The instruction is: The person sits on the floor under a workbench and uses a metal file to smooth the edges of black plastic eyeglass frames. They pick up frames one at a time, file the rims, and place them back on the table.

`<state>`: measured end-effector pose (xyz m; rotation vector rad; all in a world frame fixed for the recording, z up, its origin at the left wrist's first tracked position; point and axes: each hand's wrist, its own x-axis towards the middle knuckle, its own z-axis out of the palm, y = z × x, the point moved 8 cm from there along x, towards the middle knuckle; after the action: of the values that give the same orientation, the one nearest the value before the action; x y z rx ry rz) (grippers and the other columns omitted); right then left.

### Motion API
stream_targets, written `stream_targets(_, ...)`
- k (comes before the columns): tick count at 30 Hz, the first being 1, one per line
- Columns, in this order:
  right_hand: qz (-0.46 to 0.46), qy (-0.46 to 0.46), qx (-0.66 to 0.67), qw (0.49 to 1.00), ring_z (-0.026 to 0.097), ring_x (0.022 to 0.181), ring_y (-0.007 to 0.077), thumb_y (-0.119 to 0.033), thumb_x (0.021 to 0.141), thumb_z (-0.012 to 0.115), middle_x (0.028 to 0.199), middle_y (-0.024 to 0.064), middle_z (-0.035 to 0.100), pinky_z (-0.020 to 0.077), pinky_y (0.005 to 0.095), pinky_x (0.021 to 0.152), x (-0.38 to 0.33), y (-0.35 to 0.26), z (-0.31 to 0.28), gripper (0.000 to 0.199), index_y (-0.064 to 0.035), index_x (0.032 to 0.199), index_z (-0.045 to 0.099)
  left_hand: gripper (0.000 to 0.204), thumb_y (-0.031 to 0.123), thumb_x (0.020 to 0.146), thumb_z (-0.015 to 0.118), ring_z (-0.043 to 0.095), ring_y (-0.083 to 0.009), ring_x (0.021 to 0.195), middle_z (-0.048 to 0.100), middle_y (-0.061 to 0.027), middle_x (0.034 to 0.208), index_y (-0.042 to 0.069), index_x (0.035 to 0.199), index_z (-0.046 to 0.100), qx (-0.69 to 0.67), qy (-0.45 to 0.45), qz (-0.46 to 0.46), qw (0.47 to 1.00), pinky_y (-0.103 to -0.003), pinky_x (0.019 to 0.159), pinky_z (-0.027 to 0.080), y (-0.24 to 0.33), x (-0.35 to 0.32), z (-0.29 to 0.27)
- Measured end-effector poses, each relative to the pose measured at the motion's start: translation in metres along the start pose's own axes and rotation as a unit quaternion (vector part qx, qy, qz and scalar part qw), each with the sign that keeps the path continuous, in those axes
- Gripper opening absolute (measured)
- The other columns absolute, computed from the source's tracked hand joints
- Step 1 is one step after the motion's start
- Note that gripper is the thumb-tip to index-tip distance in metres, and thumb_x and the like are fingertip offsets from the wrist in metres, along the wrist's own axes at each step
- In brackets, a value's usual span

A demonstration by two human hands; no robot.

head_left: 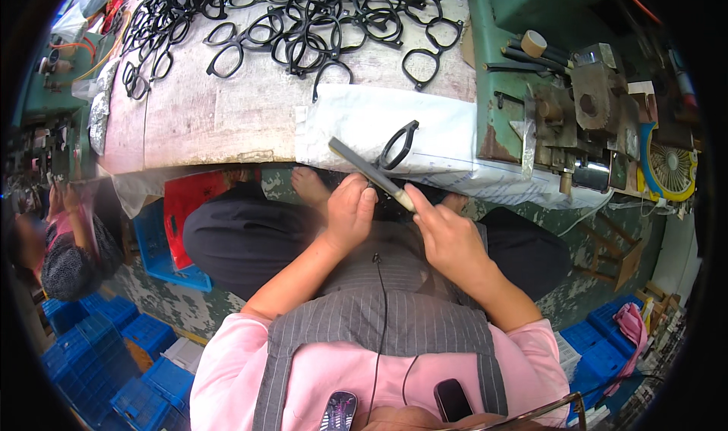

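Note:
My left hand (350,210) grips a black eyeglass frame (398,144) that sticks up over the white cloth (364,124) at the bench's near edge. A flat grey file (362,166) lies across the frame, and my right hand (447,234) holds it by its pale handle end. Both hands sit just in front of the bench edge, above my lap.
A large pile of black eyeglass frames (303,21) covers the far part of the worn bench (227,112). A green metal machine (561,105) stands to the right with a small yellow fan (671,169). Blue crates (114,363) lie on the floor left, where another person (64,241) sits.

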<state>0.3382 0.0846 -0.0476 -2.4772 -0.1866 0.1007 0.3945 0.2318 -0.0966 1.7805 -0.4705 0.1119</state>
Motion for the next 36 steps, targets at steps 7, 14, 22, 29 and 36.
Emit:
stream_targets(7, -0.023, 0.038, 0.002, 0.999, 0.058, 0.053, 0.0337, -0.012, 0.089, 0.059, 0.067, 0.0138, 0.058, 0.0500, 0.0435, 0.051, 0.023, -0.001, 0.006, 0.050, -0.0115, 0.137, 0.047, 0.012, 0.004, 0.089, 0.053, 0.050, -0.0325, 0.064, 0.049, -0.0150, 0.070, -0.002, 0.078, 0.054, 0.019, -0.020, 0.042, 0.999, -0.039, 0.059, 0.041, 0.006, 0.005, -0.002)
stream_targets(14, 0.009, -0.013, 0.025, 1.000, 0.059, 0.058, 0.0347, -0.010, 0.089, 0.059, 0.069, 0.0154, 0.059, 0.0489, 0.0445, 0.054, 0.005, -0.004, 0.001, 0.051, -0.0111, 0.138, 0.047, 0.015, 0.006, 0.091, 0.052, 0.053, -0.0292, 0.063, 0.053, -0.0143, 0.071, -0.003, 0.079, 0.055, 0.015, -0.013, 0.026, 0.999, -0.036, 0.058, 0.043, 0.004, 0.005, -0.006)
stream_targets(22, 0.005, 0.022, 0.029, 0.999, 0.060, 0.062, 0.0347, -0.006, 0.088, 0.059, 0.072, 0.0159, 0.060, 0.0484, 0.0433, 0.057, 0.022, 0.001, 0.010, 0.050, -0.0087, 0.137, 0.047, 0.020, 0.012, 0.095, 0.049, 0.055, -0.0197, 0.056, 0.057, -0.0108, 0.070, -0.004, 0.086, 0.059, 0.040, -0.023, 0.047, 0.998, -0.030, 0.053, 0.043, 0.003, 0.007, -0.006)
stream_targets(29, -0.006, 0.041, 0.025, 0.999, 0.058, 0.054, 0.0321, -0.010, 0.089, 0.059, 0.066, 0.0133, 0.056, 0.0499, 0.0419, 0.050, 0.011, -0.006, 0.010, 0.048, -0.0104, 0.136, 0.049, 0.022, 0.014, 0.095, 0.048, 0.054, -0.0214, 0.055, 0.055, -0.0096, 0.066, -0.004, 0.085, 0.057, 0.026, -0.010, 0.024, 0.999, -0.031, 0.054, 0.042, -0.001, 0.008, -0.008)
stream_targets(36, 0.001, 0.047, 0.054, 0.997, 0.059, 0.053, 0.0333, -0.011, 0.089, 0.059, 0.066, 0.0140, 0.056, 0.0501, 0.0417, 0.049, 0.010, -0.002, 0.009, 0.047, -0.0090, 0.135, 0.049, 0.023, 0.014, 0.096, 0.049, 0.054, -0.0187, 0.054, 0.056, -0.0092, 0.066, -0.005, 0.089, 0.059, 0.031, -0.010, 0.077, 0.997, -0.029, 0.052, 0.041, 0.004, 0.009, -0.008)
